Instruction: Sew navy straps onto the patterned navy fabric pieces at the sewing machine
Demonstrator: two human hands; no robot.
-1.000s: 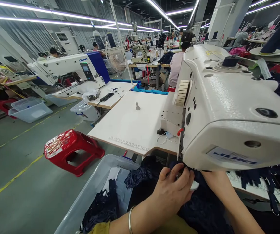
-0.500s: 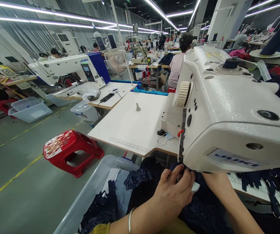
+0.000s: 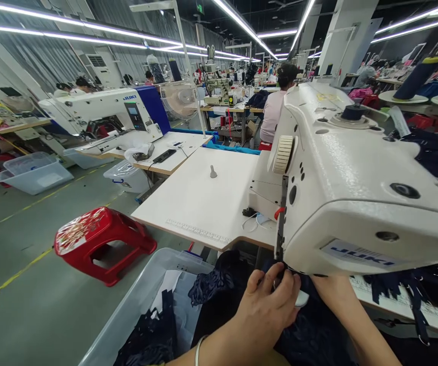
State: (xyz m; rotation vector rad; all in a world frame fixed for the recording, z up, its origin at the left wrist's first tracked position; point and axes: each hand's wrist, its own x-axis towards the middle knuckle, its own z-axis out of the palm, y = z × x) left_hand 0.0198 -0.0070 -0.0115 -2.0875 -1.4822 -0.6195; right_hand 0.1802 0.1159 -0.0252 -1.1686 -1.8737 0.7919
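My left hand [image 3: 267,310], with a bangle on its wrist, is at the needle end of the white JUKI sewing machine [image 3: 356,188]. Its fingers are curled closed on dark navy fabric [image 3: 310,330], a lacy-looking garment piece that hangs down below the machine. A white rounded part [image 3: 302,299] pokes out beside the fingers. My right hand [image 3: 327,287] reaches under the machine head from the right; the head covers its fingers, so their grip is hidden.
A clear plastic bin [image 3: 127,310] with navy pieces stands at lower left, beside a red stool [image 3: 104,244]. The white tabletop [image 3: 199,193] carries a small grey piece [image 3: 213,172]. Navy straps [image 3: 417,295] lie at right. Another JUKI machine [image 3: 100,112] and a seated person [image 3: 274,112] are beyond.
The view has shifted slightly, so the scene sits a little further left and lower. Both hands stay at the needle area with nearly the same pose.
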